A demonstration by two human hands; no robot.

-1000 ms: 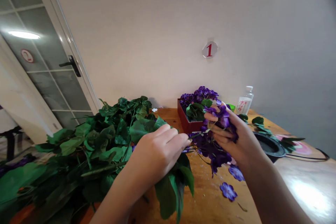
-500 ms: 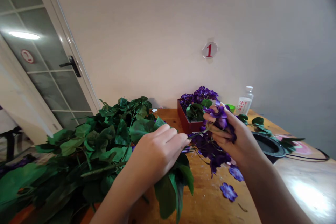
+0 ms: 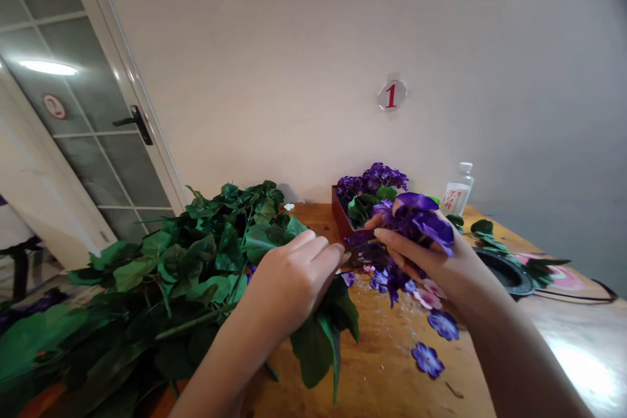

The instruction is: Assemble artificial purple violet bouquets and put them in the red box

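My left hand (image 3: 291,277) is closed in a pinch on a thin green stem of an artificial flower sprig, with leaves hanging below it. My right hand (image 3: 431,258) is wrapped round a cluster of purple fabric petals (image 3: 418,217) at the end of that sprig. The two hands almost touch above the wooden table (image 3: 386,372). Loose purple petals (image 3: 427,359) lie on the table under the right hand.
A big heap of green artificial leaves (image 3: 171,268) covers the table's left. A red box (image 3: 343,225) with purple flowers stands at the back. A clear bottle (image 3: 458,192) and a black round dish (image 3: 507,273) are at the right. A glass door (image 3: 73,130) is on the left.
My right hand has turned and dropped slightly, bringing the purple petals up on top of its fingers. The left hand has kept its pinch on the stem, nearly still.
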